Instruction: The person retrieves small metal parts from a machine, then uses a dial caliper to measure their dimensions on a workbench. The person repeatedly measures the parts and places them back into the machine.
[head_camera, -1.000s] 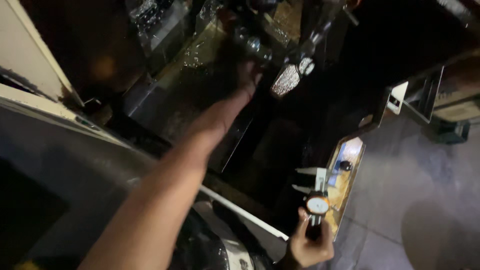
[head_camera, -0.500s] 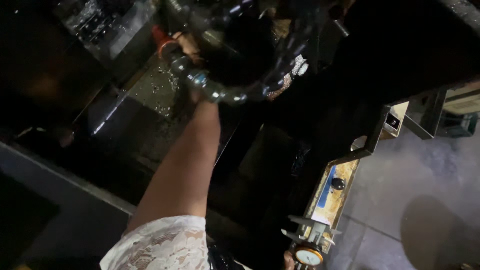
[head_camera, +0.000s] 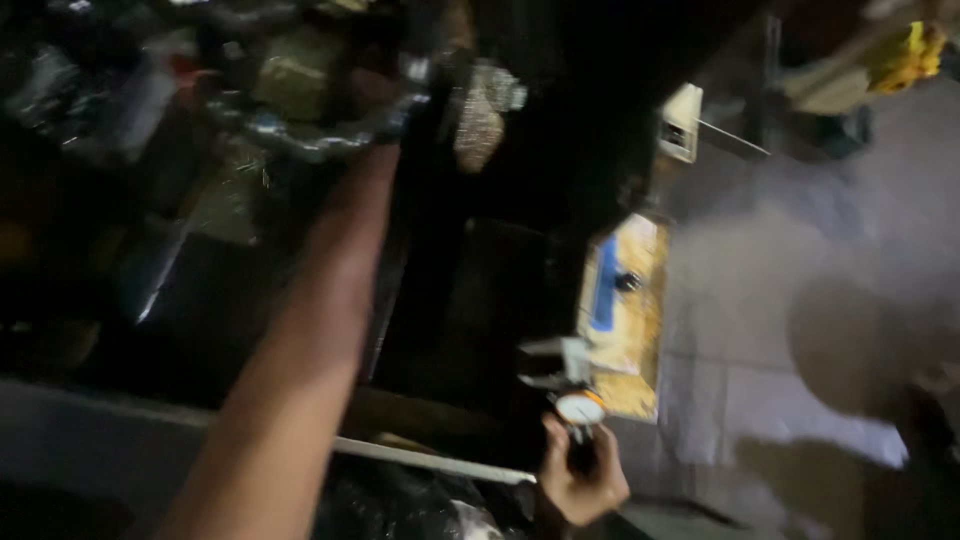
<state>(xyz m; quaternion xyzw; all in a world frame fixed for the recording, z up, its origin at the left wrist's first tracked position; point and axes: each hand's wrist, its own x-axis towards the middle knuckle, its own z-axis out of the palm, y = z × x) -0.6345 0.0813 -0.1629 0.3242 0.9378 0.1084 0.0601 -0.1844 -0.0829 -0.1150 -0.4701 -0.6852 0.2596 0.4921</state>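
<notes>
Right hand (head_camera: 582, 482) grips a dial caliper (head_camera: 572, 392); left hand (head_camera: 372, 120) reaches dark machinery, its grip too blurred to tell.

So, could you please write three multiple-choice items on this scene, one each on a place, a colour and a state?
1. Where is the right hand?
A. Bottom of view, low
B. Top left, in the machine
C. On the floor tiles

2. What colour is the strip on the yellowish tray?
A. Red
B. Blue
C. Green

3. What is the state of the right hand?
A. Open and empty
B. Flat on the tray
C. Closed on a dial gauge

Answers: 1 A, the hand sits low in the picture; 2 B, a blue strip runs along the tray; 3 C, the fingers wrap the gauge's handle below its round white face.
</notes>
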